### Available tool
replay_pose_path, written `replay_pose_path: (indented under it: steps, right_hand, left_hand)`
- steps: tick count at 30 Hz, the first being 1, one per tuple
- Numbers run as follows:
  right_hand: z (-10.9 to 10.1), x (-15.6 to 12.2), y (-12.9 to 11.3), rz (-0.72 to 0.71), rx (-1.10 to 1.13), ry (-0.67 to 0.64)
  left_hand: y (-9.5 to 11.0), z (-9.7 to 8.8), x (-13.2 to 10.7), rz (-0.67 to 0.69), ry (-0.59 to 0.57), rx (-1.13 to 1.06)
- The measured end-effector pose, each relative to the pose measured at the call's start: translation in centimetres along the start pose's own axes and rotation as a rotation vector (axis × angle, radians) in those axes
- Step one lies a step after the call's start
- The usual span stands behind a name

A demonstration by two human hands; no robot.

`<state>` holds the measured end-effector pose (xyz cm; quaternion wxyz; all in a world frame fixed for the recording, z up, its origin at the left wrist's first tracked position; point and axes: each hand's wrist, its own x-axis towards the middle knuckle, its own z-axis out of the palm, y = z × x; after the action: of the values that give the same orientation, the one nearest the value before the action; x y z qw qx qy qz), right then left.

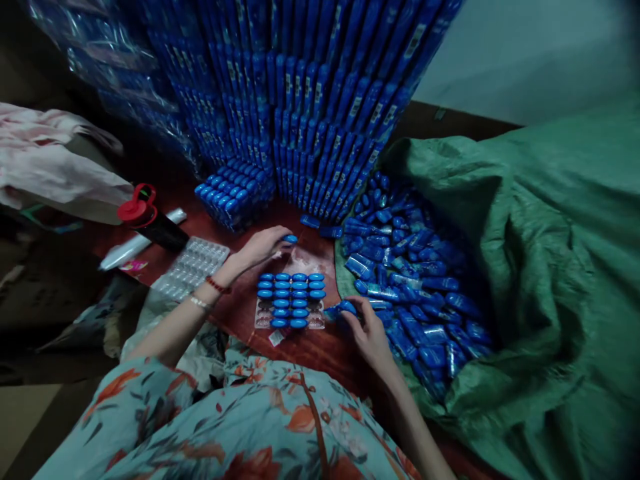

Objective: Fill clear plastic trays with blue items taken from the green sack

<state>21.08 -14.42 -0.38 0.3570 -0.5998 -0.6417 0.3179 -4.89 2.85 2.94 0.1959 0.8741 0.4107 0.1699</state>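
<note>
My left hand (pixel 265 247) is closed on a small blue bottle (pixel 290 239), above the far side of a clear plastic tray (pixel 261 323). Rows of blue bottles (pixel 291 294) stand in that tray; a few cups at its near left and right corners show no bottle. To the right of the tray, my right hand (pixel 369 328) pinches another blue bottle (pixel 346 307) between thumb and fingers. It is at the edge of a heap of loose blue bottles (pixel 420 280) lying in an open green woven sack (pixel 530 280).
Behind rises a tall stack of blue bottles (pixel 320 100), with a smaller wrapped block (pixel 235 190) before it. At left are a stack of clear trays (pixel 193 263), a black flask with a red lid (pixel 165 227) and a plastic roll (pixel 127 250). Two bottles lie near the stack.
</note>
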Motion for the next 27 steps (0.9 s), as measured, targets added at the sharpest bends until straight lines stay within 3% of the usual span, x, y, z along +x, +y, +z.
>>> replay_pose_path:
  steps: [4, 8, 12, 16, 19, 23, 27]
  right_hand:
    - [1.9, -0.6, -0.1, -0.278, -0.075, 0.005]
    - [2.2, 0.6, -0.4, -0.498, -0.406, -0.139]
    - [1.4, 2.3, -2.4, -0.579, -0.593, -0.364]
    - [0.9, 3.7, -3.6, -0.435, -0.546, -0.534]
    - [0.9, 3.8, -2.8, -0.370, -0.462, -0.544]
    - [1.4, 2.4, -1.0, -0.342, -0.400, -0.407]
    - [2.3, 1.0, -0.4, -0.427, -0.550, -0.206]
  left_hand:
    - [0.9, -1.4, -7.5, -0.224, 0.392, -0.215]
    - [3.7, 0.3, -14.2, -0.460, 0.507, -0.354]
    - [5.8, 3.0, -17.6, -0.513, 0.580, -0.337]
    - [6.4, 4.7, -17.9, -0.339, 0.469, -0.229]
    - [6.0, 5.7, -17.6, -0.222, 0.344, -0.123]
    - [4.7, 6.1, -17.3, -0.125, 0.190, 0.041]
    - [4.2, 4.7, -16.3, -0.053, 0.016, 0.121]
